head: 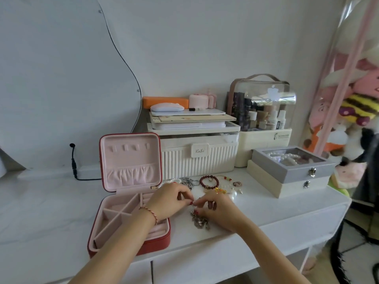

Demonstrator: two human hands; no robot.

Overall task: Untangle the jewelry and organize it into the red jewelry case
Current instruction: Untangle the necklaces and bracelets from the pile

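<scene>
— Red leatherette outside, pink velvet within: red jewelry case (131,212) lying open on the white dresser top (266,210), lid (130,161) upright at the back, hinge line running left to right, tray's long dividers slanting from near left toward far right.

— And the hands?

— Just right of the case. Left hand (168,198) over the tray's right edge, fingers curled, tips pinching something fine, too small to name. Right hand (215,210) touching it fingertip to fingertip, thumb and forefinger pinched together, the other fingers bent down onto a tangled metal chain (200,220).

— Chain's direction?

— Bunched in a heap, stretching roughly from the fingertips toward the near edge, just right of the case's front corner.

— Rest of the jewelry?

— Behind the hands, right of the lid: pearl strand (170,180), ball chain (189,182), dark red bead bracelet (209,182), yellow charm (220,190), oval pendant (237,183).

— Farther back?

— Ribbed cream box (200,160) beside the lid; clear-domed cosmetics organiser (264,111) and grey glass-topped box (291,165) well to the right.
</scene>
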